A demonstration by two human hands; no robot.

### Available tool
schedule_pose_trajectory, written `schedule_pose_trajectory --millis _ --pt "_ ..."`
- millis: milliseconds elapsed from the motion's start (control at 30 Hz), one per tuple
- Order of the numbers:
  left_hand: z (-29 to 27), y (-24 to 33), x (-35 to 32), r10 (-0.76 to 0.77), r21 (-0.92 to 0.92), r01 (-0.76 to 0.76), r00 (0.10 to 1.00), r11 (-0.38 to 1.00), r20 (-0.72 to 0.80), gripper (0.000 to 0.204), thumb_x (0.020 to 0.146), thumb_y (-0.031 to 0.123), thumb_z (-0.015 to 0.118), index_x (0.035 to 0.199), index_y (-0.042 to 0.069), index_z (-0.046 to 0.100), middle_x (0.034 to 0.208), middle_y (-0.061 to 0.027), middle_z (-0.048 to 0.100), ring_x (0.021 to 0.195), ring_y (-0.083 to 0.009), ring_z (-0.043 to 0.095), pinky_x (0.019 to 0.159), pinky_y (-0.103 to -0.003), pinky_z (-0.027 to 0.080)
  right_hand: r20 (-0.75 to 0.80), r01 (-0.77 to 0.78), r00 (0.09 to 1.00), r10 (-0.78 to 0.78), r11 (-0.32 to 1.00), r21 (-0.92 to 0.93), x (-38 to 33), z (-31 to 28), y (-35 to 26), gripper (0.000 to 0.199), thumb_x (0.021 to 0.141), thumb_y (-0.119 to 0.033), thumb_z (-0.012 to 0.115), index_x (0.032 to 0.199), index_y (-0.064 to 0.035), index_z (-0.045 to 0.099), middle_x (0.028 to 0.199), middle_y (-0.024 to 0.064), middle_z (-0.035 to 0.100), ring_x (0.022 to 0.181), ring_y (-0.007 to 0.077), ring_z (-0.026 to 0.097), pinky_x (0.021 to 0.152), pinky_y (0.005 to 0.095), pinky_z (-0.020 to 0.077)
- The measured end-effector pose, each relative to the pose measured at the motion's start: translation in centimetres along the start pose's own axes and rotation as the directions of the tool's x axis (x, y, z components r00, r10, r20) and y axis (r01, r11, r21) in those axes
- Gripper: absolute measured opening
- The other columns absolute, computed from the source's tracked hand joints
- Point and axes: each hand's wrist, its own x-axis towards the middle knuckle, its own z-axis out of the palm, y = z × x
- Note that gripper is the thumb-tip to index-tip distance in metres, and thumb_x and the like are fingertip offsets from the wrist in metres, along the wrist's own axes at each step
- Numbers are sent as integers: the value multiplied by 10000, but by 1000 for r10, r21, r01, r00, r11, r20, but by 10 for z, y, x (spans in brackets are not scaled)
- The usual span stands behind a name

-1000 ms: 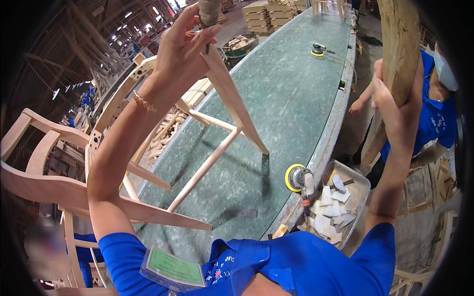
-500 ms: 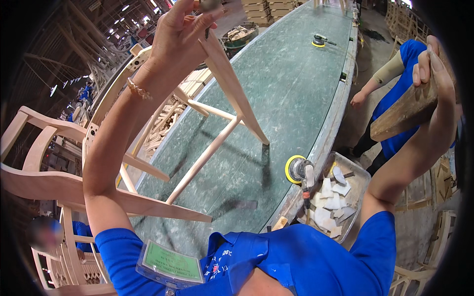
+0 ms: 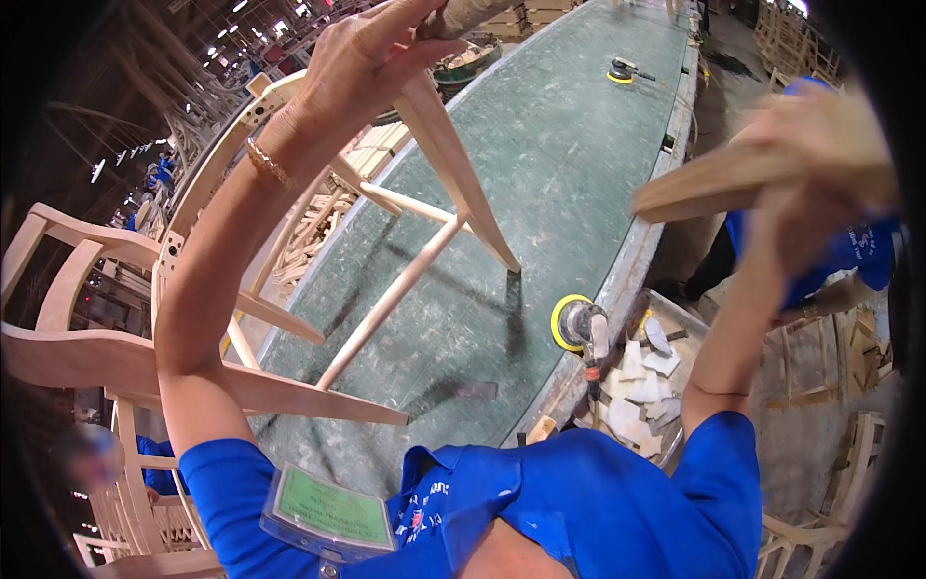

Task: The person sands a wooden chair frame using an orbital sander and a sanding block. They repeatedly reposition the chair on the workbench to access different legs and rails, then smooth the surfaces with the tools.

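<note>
My left hand (image 3: 362, 63) is raised at the top, beside the upper end of a chair leg. Its fingers are closed round a brown, rod-shaped piece (image 3: 468, 13) that runs out of the picture. The pale wooden chair frame (image 3: 453, 164) stands on the green-topped table (image 3: 569, 145), with several legs and round stretchers showing. My right hand (image 3: 820, 135), raised at the right and smeared by motion, grips a wooden block (image 3: 704, 181). The block points left, apart from the chair.
A disc sander (image 3: 579, 323) with a yellow rim lies at the table's right edge; another sander (image 3: 622, 71) lies farther off. Beside the edge, a tray (image 3: 687, 318) holds white scraps. A person in blue (image 3: 854, 256) stands behind my right hand. More chair frames (image 3: 87, 261) crowd the left.
My right hand has swung the wooden block left, toward the table. My left hand has turned slightly, and more of the brown rod-shaped piece shows. The chair sits slightly farther left in view.
</note>
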Motion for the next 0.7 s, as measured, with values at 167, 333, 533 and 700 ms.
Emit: schedule_pose_trajectory --millis 167,333,533,700 --pt "3 -12 -4 93 32 -95 994 995 65 295 875 237 647 1147 161 563 1012 -59 665 780 -182 677 650 -294 553 -227 -267 963 148 665 -698 -27 50 25 569 814 -40 595 1346 -44 395 967 85 618 741 164 608 700 256 478" --pt "-20 -25 19 -109 -411 -50 929 910 -355 278 929 256 576 1097 72 453 902 -121 652 790 -215 678 656 -332 537 -508 -466 836 209 759 -455 -61 11 -9 580 839 0 547 1380 -22 341 960 70 570 725 78 533 590 205 441" --pt "-34 -43 15 -528 447 474 849 759 -5 558 819 461 643 1151 65 432 942 -168 632 839 -359 653 714 -452 503 -527 -660 748 404 543 -520 -157 4 -31 698 796 84 487 1451 -32 272 1264 145 516 1061 182 528 887 284 427" --pt "-8 -36 4 -352 473 295 935 830 36 830 654 528 758 1246 79 390 1018 -182 634 953 -345 637 832 -439 493 -561 -826 563 607 445 -347 -211 17 -51 737 770 75 483 1462 -57 267 1429 163 405 1221 233 471 974 307 381"
